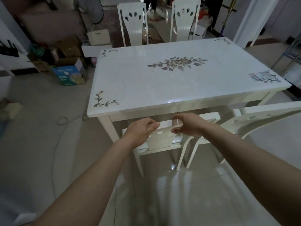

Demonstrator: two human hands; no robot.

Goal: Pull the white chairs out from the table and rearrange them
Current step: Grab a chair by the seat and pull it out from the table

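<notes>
A white table [138,82] with a flower pattern stands in front of me. On its near side, a white chair [164,130] is tucked under the edge. My left hand [141,129] curls over the left end of its top rail. My right hand [187,124] wraps the right end, thumb below and fingers above. A second white chair [260,118] stands to the right, angled and partly out from the table. On the far side, two more white chairs, the left one [132,23] and the right one [185,20], stand upright against the table.
Cardboard boxes [70,74] and a white bag [98,36] crowd the floor at the back left. A thin cable [61,121] runs over the tiles left of the table. A metal rack [291,57] stands at the right. The glossy floor [162,193] lies between me and the chair.
</notes>
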